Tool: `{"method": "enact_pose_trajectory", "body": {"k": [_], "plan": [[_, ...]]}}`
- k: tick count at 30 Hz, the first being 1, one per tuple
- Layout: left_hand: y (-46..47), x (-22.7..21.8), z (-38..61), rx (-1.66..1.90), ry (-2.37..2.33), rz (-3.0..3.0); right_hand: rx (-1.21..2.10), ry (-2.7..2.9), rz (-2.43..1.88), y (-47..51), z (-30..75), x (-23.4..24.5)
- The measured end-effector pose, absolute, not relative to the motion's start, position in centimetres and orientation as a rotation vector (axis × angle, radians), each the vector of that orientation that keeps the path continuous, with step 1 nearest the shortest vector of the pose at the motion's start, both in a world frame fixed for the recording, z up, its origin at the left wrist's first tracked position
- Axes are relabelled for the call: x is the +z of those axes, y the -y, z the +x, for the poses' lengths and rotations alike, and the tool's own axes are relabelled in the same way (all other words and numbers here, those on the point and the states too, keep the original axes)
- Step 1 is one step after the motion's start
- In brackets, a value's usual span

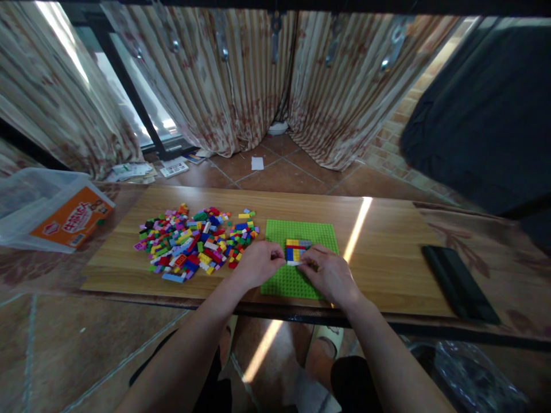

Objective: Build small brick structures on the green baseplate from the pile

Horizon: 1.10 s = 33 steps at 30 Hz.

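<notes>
A green studded baseplate (275, 282) lies on the wooden board in front of me. On its middle sits a small flat patch of toy bricks (296, 250), with yellow, grey, red and blue rows. A white brick (293, 263) lies along the patch's near edge. My left hand (262, 263) is closed, its thumb and forefinger pinched at the left end of the white brick; whether anything is between them is hidden. From the right, my right hand (330, 274) is closed with its fingertips on the white brick's right end, covering part of the patch.
A large pile of mixed loose bricks (189, 241) spreads to the left of the baseplate. A clear plastic box (51, 209) with an orange label stands at the far left. At the right end lies a dark flat case (460, 284). Striped curtains (258, 86) hang beyond the table.
</notes>
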<state>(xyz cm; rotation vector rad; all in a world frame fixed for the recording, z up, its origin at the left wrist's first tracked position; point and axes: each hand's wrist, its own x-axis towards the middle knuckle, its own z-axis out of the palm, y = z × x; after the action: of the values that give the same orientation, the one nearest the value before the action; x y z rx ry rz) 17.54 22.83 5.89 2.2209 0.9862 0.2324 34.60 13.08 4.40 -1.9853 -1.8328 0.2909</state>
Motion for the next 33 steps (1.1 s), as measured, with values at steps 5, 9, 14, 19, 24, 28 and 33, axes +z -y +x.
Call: {"method": "enact_pose_trajectory", "body": {"k": [5, 9, 14, 19, 24, 28, 33], "plan": [[-22.76, 5.90, 17.66, 0.224, -1.010, 2.245, 0.321, 1.810, -1.962, -13.10, 34.42, 4.42], [-22.64, 5.78, 17.91, 0.232, -1.052, 2.264, 0.329, 1.795, -1.955, -13.16, 34.42, 4.42], [-22.55, 5.67, 18.31, 0.223, -1.129, 2.268, 0.366, 1.775, -1.957, -13.21, 34.40, 4.46], [-22.52, 5.78, 18.35, 0.227, -1.140, 2.267, 0.484, 1.712, -1.908, -13.13, 34.64, 4.64], [-22.46, 5.88, 18.31, 0.202, -1.156, 2.267, 0.499, 1.563, -1.890, -13.09, 35.13, 4.74], [-22.35, 5.96, 18.40, 0.189, -1.166, 2.264, 0.484, 1.503, -1.934, -13.26, 35.07, 4.45], [-22.57, 6.11, 18.25, 0.204, -1.140, 2.249, 0.498, 1.461, -1.987, -13.46, 34.80, 4.19]]}}
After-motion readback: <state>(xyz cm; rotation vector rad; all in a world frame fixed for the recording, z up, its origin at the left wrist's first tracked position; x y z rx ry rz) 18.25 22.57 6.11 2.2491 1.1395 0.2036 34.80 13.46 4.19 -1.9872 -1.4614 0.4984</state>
